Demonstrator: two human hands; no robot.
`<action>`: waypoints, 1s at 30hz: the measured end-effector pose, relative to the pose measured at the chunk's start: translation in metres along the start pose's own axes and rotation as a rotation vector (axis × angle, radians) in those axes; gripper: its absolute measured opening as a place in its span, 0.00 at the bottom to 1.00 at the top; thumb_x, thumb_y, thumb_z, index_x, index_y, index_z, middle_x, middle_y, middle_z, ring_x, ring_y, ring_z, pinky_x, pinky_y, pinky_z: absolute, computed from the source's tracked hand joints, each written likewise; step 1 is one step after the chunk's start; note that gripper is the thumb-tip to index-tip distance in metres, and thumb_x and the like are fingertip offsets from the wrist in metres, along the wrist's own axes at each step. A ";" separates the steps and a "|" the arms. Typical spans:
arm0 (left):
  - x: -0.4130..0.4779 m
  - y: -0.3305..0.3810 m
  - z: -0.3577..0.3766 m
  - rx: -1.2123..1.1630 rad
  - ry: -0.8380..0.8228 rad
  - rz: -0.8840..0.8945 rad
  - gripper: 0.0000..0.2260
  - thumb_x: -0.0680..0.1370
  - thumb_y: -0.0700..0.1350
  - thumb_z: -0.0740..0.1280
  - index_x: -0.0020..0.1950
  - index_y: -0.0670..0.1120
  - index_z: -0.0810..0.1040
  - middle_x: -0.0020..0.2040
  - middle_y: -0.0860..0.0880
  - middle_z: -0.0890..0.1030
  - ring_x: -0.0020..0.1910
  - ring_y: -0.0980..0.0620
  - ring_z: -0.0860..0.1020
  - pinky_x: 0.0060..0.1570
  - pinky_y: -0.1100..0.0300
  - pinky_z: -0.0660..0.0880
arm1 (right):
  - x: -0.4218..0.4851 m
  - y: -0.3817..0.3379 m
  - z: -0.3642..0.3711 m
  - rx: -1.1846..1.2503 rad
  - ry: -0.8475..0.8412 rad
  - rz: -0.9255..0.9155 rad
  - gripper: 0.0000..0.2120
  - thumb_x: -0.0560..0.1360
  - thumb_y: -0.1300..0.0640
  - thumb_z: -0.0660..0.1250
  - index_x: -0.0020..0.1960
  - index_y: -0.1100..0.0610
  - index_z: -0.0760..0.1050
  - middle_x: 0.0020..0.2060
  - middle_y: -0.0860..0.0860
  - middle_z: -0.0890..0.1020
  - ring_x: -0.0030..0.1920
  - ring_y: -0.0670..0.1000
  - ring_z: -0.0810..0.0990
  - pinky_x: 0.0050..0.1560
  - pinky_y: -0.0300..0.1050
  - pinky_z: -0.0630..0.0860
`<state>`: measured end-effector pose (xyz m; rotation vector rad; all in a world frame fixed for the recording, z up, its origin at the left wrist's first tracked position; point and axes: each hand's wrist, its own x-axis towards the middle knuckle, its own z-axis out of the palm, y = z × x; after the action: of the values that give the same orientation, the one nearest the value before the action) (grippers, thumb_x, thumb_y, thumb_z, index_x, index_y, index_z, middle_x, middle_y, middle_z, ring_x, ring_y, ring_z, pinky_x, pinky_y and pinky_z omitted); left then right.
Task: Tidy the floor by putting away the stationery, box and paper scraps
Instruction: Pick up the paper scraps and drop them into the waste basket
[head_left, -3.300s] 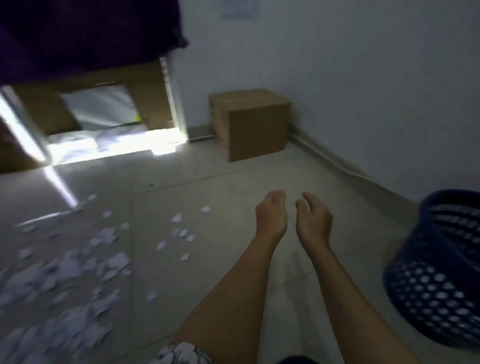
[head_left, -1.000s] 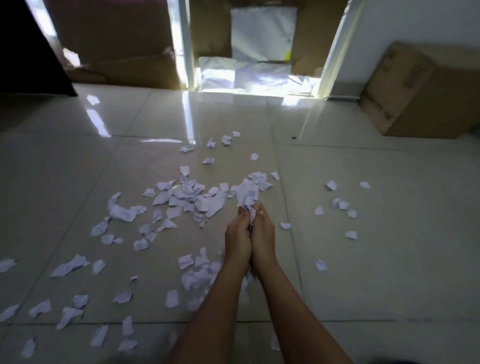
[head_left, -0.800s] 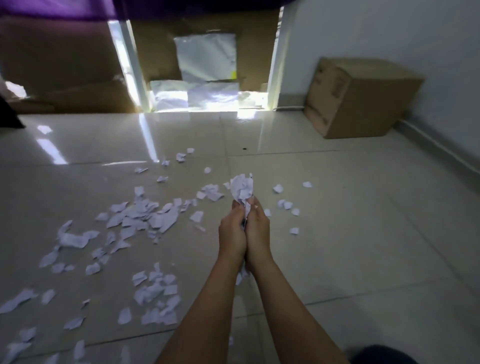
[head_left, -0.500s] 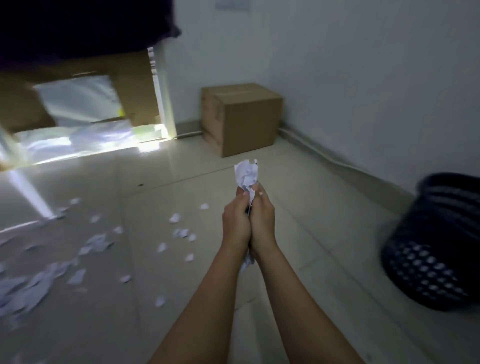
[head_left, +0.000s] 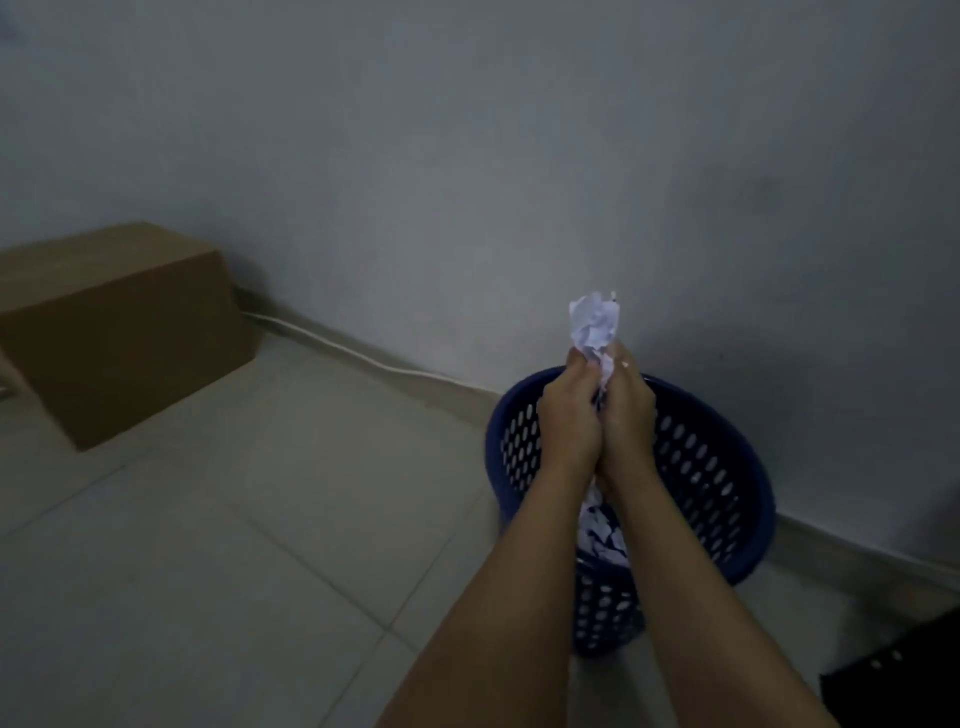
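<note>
Against the far side of the room, a plain grey-white wall (head_left: 467, 156), matt and smooth, dimly lit. Below it, a floor (head_left: 208, 545) of large pale square tiles, glossy, with thin dark grout lines. Cardboard box (head_left: 119, 332): brown, rectangular, closed, sharp-edged, standing on the floor at the left and close to the wall. Basket (head_left: 727, 441): dark blue plastic, round, open-topped, its wall pierced with rows of oval holes; it stands on the floor just beside the wall at the right. Two bare forearms reach forward over the basket's mouth. Left hand (head_left: 569, 415) and right hand (head_left: 626, 415): pressed side to side, fingers curled inward, the grip of both clamped together on one wad of paper scraps (head_left: 595, 322). The wad is white, crumpled and irregular; its top sticks up above the fingertips, and more paper shows between the palms and below the wrists. It is held above the basket's opening, near the far rim. Loose scraps (head_left: 602, 535): small, white, torn, lying inside the basket under the wrists. White cable (head_left: 332, 348): thin, running along the foot of the wall from behind the box. Dark object (head_left: 898, 675): black, flat-edged, at the lower right corner; too dim to identify.
</note>
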<state>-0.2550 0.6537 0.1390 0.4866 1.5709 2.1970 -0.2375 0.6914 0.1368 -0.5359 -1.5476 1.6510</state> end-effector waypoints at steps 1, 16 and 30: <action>0.010 -0.009 0.009 -0.019 -0.035 -0.004 0.11 0.81 0.45 0.58 0.49 0.46 0.80 0.43 0.49 0.82 0.43 0.56 0.79 0.47 0.61 0.74 | 0.012 0.005 -0.011 0.003 0.032 -0.011 0.13 0.80 0.57 0.58 0.39 0.52 0.76 0.30 0.42 0.79 0.32 0.40 0.76 0.35 0.35 0.73; 0.018 -0.051 -0.011 0.706 -0.081 -0.255 0.19 0.78 0.37 0.57 0.26 0.40 0.65 0.27 0.44 0.70 0.28 0.49 0.67 0.30 0.59 0.66 | 0.027 0.058 -0.064 -0.714 0.214 0.144 0.12 0.77 0.54 0.63 0.52 0.63 0.79 0.42 0.57 0.83 0.37 0.51 0.77 0.39 0.41 0.72; -0.037 -0.002 -0.051 0.491 0.321 0.119 0.09 0.78 0.39 0.59 0.52 0.38 0.77 0.50 0.43 0.79 0.48 0.49 0.75 0.47 0.63 0.70 | -0.038 0.025 -0.011 -0.657 0.086 -0.131 0.10 0.78 0.60 0.61 0.46 0.65 0.79 0.40 0.59 0.81 0.39 0.54 0.77 0.42 0.49 0.75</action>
<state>-0.2482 0.5937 0.1195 0.3822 2.3298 2.0374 -0.2133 0.6706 0.1032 -0.8078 -2.0058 0.9828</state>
